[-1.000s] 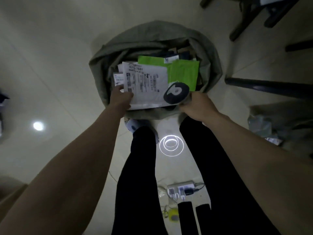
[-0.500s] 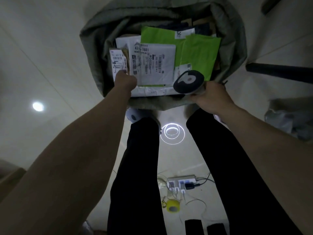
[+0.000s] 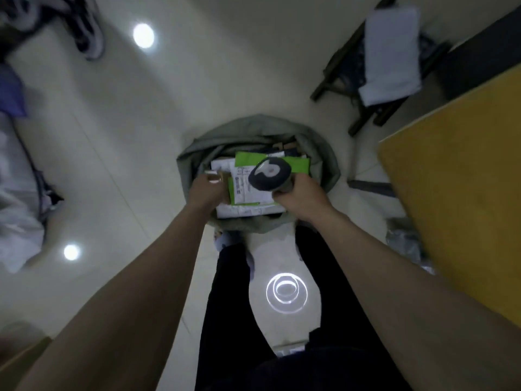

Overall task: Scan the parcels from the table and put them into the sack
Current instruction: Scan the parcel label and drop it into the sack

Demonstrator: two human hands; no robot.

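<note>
The right hand (image 3: 300,197), just right of frame centre, is curled round the handle of a scanner (image 3: 269,174), whose dark head with a pale patch tilts over the sack's mouth. The left hand (image 3: 206,191), just left of centre, has its fingers bent at the sack's near-left edge beside a small brown parcel (image 3: 216,176); whether it grips that parcel cannot be told through the blur.

Between and beyond the hands, the grey-green sack (image 3: 253,128) stands open on the floor (image 3: 135,142), filled with parcels: a white one with a printed label (image 3: 248,190) on top, green ones (image 3: 297,165) behind it, and a white one (image 3: 248,211) along the near edge.

Below the sack, dark trouser legs (image 3: 225,292) run down the middle of the frame. The yellow tabletop (image 3: 456,193) fills the right edge. In the upper right, a dark chair (image 3: 346,66) carries a pale cloth (image 3: 390,52). Heaped fabric (image 3: 17,193) lies along the left edge.
</note>
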